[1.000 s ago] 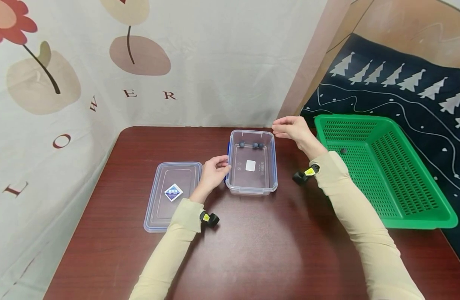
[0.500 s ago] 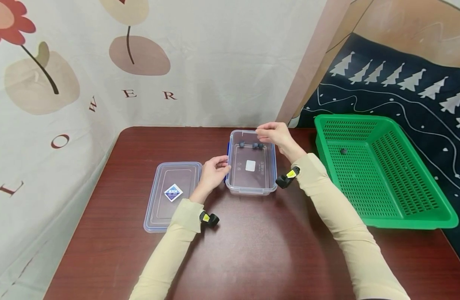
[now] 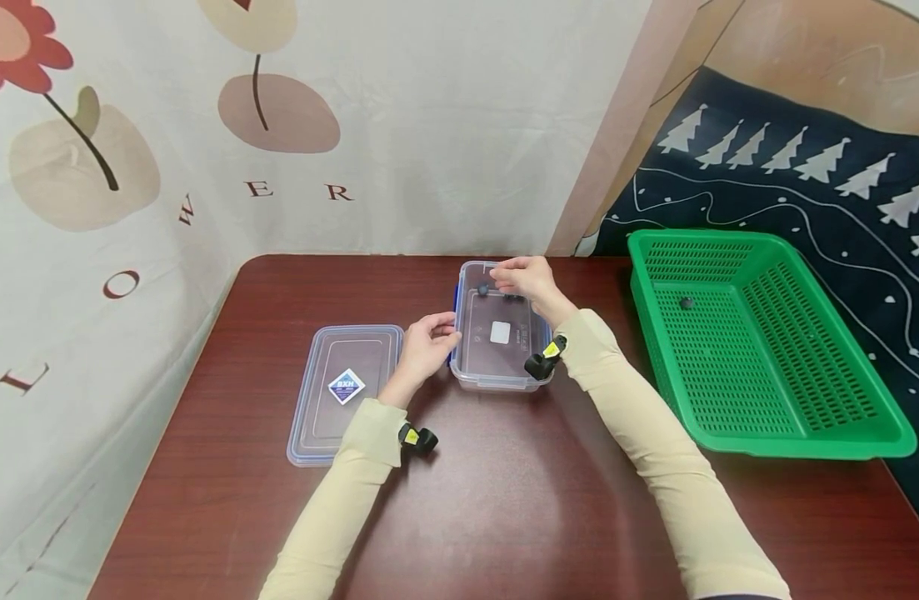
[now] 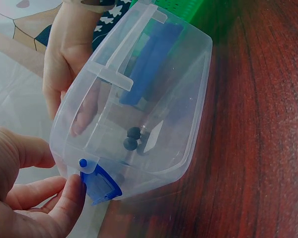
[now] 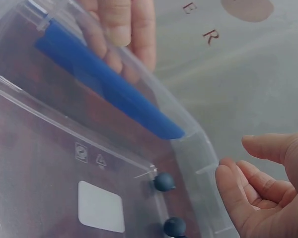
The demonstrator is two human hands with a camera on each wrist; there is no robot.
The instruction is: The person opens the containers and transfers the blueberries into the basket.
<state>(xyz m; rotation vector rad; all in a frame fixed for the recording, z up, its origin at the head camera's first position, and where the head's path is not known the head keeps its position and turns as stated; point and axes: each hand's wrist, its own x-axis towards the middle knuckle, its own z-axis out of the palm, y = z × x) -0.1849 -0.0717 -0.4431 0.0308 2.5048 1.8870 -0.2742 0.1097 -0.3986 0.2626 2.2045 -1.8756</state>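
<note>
In the head view a clear plastic food container (image 3: 496, 358) stands without its lid on the table. Dark blueberries, or similar small round dark things, lie at its far end, one a dark berry (image 5: 164, 182). At the container's left side my left hand (image 3: 427, 346) touches the wall and rim beside a hanging blue latch (image 4: 100, 186), thumb and fingers apart. Over the far right part hovers my right hand (image 3: 530, 282). Nothing shows between its parted thumb and fingers in the right wrist view. It partly hides the berries in the head view.
Left of the container lies its clear lid (image 3: 347, 425) with a blue-and-white label. A green perforated basket (image 3: 796, 442) stands at the right, one dark berry (image 3: 686, 302) inside. A printed cloth (image 3: 444, 167) hangs behind the table's far edge.
My right hand has moved left and slightly down, from beside the container's far right corner to above its far end. My left hand has stayed at the container's side.
</note>
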